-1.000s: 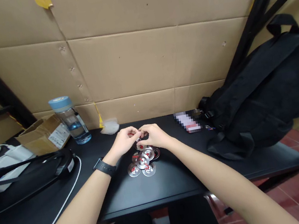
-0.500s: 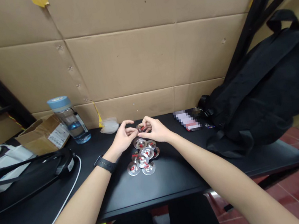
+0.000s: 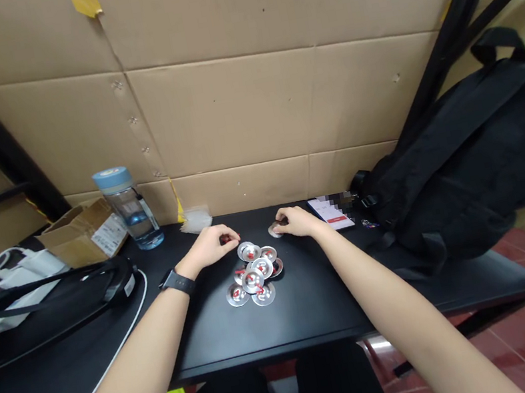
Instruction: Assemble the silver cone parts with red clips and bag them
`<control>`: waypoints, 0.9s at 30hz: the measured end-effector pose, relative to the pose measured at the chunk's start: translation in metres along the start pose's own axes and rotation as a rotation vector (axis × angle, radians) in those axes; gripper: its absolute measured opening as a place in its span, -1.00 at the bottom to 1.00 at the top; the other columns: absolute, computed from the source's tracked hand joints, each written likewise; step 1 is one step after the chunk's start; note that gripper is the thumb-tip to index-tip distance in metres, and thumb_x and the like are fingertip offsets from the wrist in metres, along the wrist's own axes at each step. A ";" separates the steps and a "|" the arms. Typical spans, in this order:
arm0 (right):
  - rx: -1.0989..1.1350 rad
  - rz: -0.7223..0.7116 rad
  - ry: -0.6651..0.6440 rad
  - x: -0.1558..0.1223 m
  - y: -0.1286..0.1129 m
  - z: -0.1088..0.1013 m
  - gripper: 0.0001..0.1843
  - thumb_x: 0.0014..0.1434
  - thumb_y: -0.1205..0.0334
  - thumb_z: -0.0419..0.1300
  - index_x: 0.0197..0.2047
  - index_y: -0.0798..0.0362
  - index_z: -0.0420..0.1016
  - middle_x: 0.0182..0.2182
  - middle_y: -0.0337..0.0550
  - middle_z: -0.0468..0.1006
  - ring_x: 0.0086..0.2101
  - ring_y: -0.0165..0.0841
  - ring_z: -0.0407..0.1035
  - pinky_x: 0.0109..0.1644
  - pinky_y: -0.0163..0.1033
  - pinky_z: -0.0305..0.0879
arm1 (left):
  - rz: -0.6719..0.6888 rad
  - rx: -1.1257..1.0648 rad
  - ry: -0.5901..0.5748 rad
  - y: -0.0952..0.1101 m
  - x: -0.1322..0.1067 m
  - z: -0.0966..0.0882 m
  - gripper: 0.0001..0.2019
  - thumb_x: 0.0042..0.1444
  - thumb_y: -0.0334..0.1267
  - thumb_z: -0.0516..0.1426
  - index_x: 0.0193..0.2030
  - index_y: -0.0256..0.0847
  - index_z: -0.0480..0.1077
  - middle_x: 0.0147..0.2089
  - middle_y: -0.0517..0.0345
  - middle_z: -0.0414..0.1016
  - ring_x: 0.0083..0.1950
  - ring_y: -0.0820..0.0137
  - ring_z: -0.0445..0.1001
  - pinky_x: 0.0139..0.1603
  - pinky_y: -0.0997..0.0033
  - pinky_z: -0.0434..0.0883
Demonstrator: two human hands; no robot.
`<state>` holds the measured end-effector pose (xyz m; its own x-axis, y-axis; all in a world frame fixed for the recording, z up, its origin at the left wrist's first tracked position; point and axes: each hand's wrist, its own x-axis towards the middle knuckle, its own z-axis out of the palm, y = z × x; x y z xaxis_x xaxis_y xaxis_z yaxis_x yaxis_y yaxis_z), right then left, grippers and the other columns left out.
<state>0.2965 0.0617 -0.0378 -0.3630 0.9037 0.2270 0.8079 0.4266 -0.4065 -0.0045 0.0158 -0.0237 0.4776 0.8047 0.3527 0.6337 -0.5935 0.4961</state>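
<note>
A pile of several small silver discs with red centres [image 3: 254, 272] lies on the black table [image 3: 274, 320]. My left hand [image 3: 212, 246], with a black watch on its wrist, rests just left of the pile; its fingers are curled on a small dark red piece [image 3: 224, 238]. My right hand [image 3: 294, 222] sits to the right of the pile, fingers closed on a single silver disc [image 3: 274, 230] pressed against the table.
A water bottle with a blue lid [image 3: 129, 208] and a cardboard box [image 3: 83, 232] stand at the back left. A black strap and white cables [image 3: 48, 305] lie left. A phone [image 3: 331, 212] and a black backpack [image 3: 468, 153] lie right. Cardboard covers the wall.
My hands were together above the pile, working on one disc. They have moved apart: the left went left with the red piece, the right went right with the disc down to the table.
</note>
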 end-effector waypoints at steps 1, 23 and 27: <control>0.013 -0.013 -0.017 0.000 0.001 0.001 -0.71 0.06 0.05 0.42 -0.19 0.01 0.60 -0.22 -0.09 0.69 -0.20 -0.24 0.54 -0.17 -0.27 0.34 | 0.042 -0.032 -0.061 0.007 -0.001 0.000 -0.83 0.11 -0.14 0.23 -0.25 -0.11 0.62 -0.24 0.09 0.64 -0.24 0.33 0.56 -0.14 0.36 0.44; 0.935 -0.270 -0.045 -0.008 -0.075 0.030 -0.43 0.02 0.04 0.46 0.06 0.02 0.45 -0.05 -0.06 0.59 -0.13 -0.30 0.54 -0.03 -0.19 0.48 | 0.025 -0.157 0.172 0.032 0.004 0.015 -0.80 0.34 -0.14 0.06 -0.12 -0.16 0.45 -0.14 0.12 0.61 -0.14 0.33 0.57 -0.07 0.36 0.44; 0.869 -0.230 0.026 -0.006 -0.072 0.032 -0.50 -0.07 -0.02 0.50 -0.14 0.07 0.51 -0.31 -0.18 0.59 -0.36 -0.37 0.48 -0.21 -0.25 0.42 | 0.044 -0.088 0.175 0.029 0.006 0.013 -0.83 0.32 -0.17 0.09 -0.17 -0.17 0.46 -0.18 0.13 0.62 -0.18 0.34 0.56 -0.10 0.37 0.42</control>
<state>0.2253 0.0268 -0.0378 -0.4531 0.7963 0.4008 0.0766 0.4827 -0.8724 0.0249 0.0030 -0.0179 0.3853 0.7728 0.5044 0.5555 -0.6307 0.5419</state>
